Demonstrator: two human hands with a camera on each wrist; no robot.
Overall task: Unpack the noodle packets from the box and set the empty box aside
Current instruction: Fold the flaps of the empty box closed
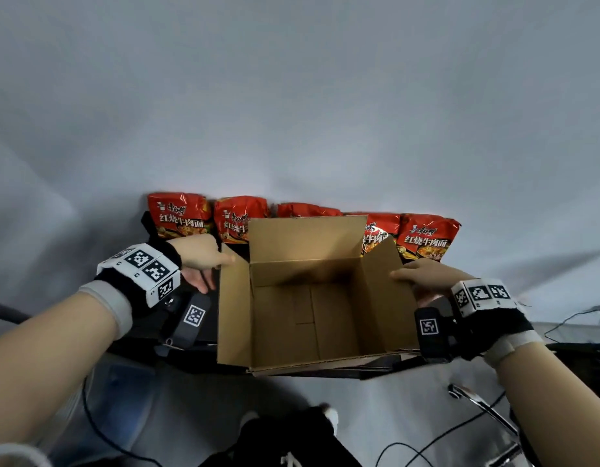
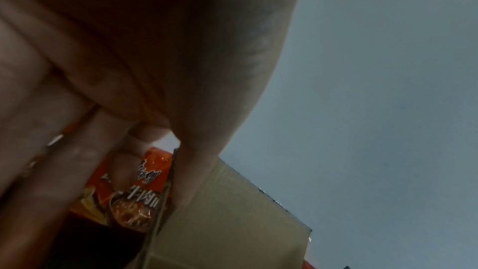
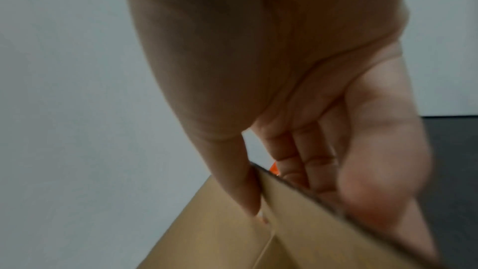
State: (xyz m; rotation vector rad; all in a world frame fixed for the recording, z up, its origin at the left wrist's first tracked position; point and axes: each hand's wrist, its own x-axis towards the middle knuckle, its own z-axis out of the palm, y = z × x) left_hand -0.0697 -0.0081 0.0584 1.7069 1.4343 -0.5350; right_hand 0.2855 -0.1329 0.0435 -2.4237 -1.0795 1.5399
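Before pale wall, each hand (image 1: 204, 261) (image 1: 426, 276) pinches the empty corrugated box's (image 1: 305, 318) flaps beside glossy red packets (image 1: 180, 215).

The box (image 1: 312, 298) is placed in the middle, open at the top, with nothing inside. Behind it the noodle packets (image 1: 426, 237) are set in a row from left to right, partly hidden by the rear flap. The left hand (image 1: 204, 261) is placed on the left flap, thumb inside, and the right hand (image 1: 426, 278) on the right flap.

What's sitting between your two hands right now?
The open cardboard box, shown in the head view. The left hand pinches its left flap, the right hand its right flap. Inside, only the bare bottom shows; the noodle packets stand behind it.
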